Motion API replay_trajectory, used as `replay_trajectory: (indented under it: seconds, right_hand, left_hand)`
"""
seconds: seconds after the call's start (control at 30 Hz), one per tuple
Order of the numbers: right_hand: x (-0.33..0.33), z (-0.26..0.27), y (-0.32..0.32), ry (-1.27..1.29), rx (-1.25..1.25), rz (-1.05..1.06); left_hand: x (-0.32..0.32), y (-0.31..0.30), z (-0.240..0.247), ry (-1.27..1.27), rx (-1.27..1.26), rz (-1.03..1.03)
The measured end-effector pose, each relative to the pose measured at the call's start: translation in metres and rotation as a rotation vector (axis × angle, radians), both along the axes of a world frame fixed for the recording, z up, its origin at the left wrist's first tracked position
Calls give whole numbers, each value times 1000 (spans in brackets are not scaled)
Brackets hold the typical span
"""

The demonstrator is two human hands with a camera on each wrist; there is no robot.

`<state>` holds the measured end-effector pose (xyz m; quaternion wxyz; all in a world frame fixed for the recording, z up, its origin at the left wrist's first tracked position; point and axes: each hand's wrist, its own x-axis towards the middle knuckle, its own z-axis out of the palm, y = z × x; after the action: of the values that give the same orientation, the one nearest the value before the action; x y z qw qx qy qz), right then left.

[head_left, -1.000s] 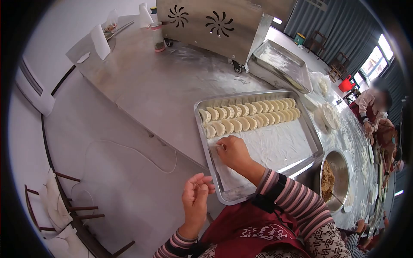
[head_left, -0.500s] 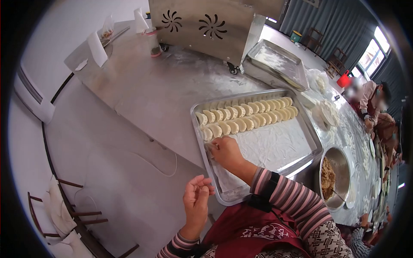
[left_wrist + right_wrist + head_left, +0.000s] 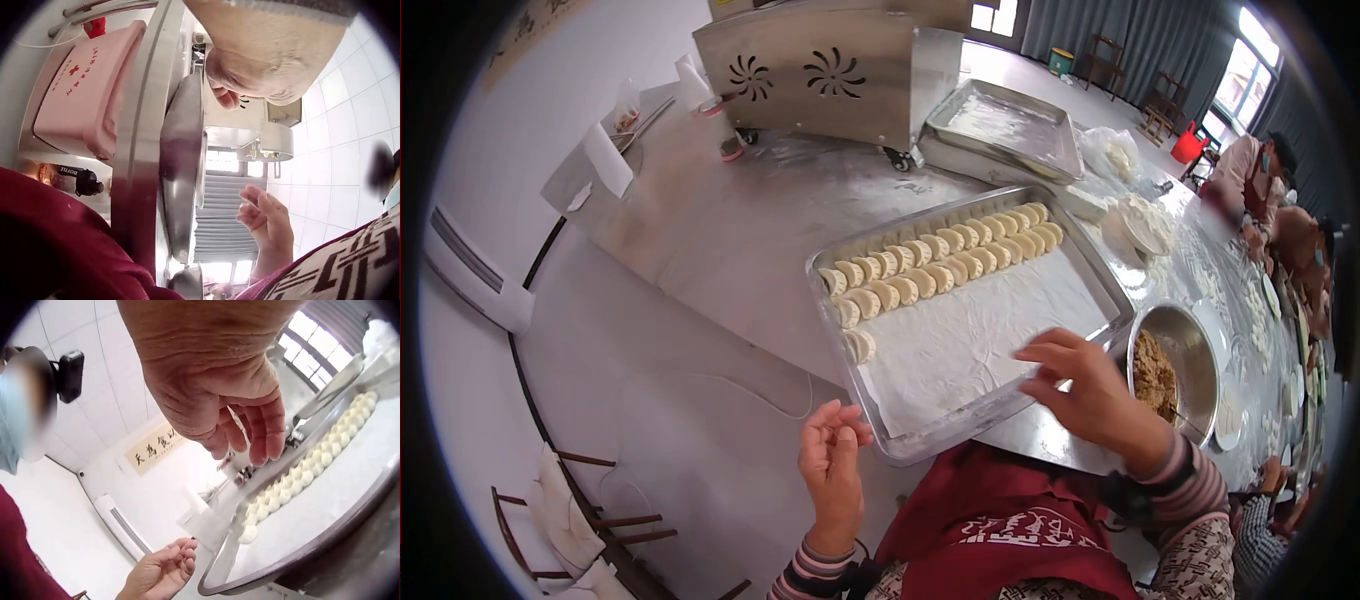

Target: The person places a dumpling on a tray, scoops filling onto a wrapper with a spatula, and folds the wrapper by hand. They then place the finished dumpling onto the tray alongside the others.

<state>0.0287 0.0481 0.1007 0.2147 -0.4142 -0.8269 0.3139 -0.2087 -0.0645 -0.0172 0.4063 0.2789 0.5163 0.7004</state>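
Observation:
Two long rows of crescent dumplings [image 3: 925, 282] lie along the far side of a metal tray [image 3: 1122, 296] lined with a white sheet [image 3: 960, 350]. A single dumpling [image 3: 858, 347] begins a third row at the tray's left edge. My right hand [image 3: 1090, 390] hovers over the tray's near right rim, fingers spread and loosely bent, holding nothing; the right wrist view shows its fingers [image 3: 273, 428] hanging above the tray. My left hand [image 3: 832, 465] is raised just off the tray's near left corner, its fingers loosely curled around nothing.
Right of the tray stands a steel bowl [image 3: 1200, 350] of brown filling [image 3: 1152, 375]. Beyond it are a bowl of flour [image 3: 1142, 225] and another metal tray [image 3: 1005, 130]. A steel machine [image 3: 820, 80] on casters stands at the back. Other people [image 3: 1250, 190] work along the right side.
My right hand set a dumpling down at the tray's left edge, let go, and moved right to the near rim. The left hand stays nearly still. The head view has shifted slightly.

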Motion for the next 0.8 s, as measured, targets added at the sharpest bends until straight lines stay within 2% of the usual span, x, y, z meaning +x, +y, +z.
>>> replay_trajectory:
  seconds: [0.1,0.23,0.3,0.4,0.47,0.63,0.73,0.8]
  right_hand:
    - [68,25,-28,-79,110,-154]
    - [163,30,-88,133,55,-543]
    - [208,19,-126,177,36,-706]
    - [246,-6,-181,368,-128,-963]
    - [267,-26,-206,457,-226,-1023]
    - [313,-63,-231,463,-286,-1116]
    - [351,-76,-217,273,-119,-1175]
    - [391,-104,-198,289,-16,-1276]
  left_hand:
    - [15,3,9,39,33,-41]
    - [50,14,20,59,8,-181]
    - [67,21,13,82,35,-274]
    - [100,35,25,86,52,-458]
    - [127,42,41,111,-29,-520]
    - [191,58,54,162,13,-735]
    - [217,64,54,194,23,-832]
    - [231,65,55,210,14,-888]
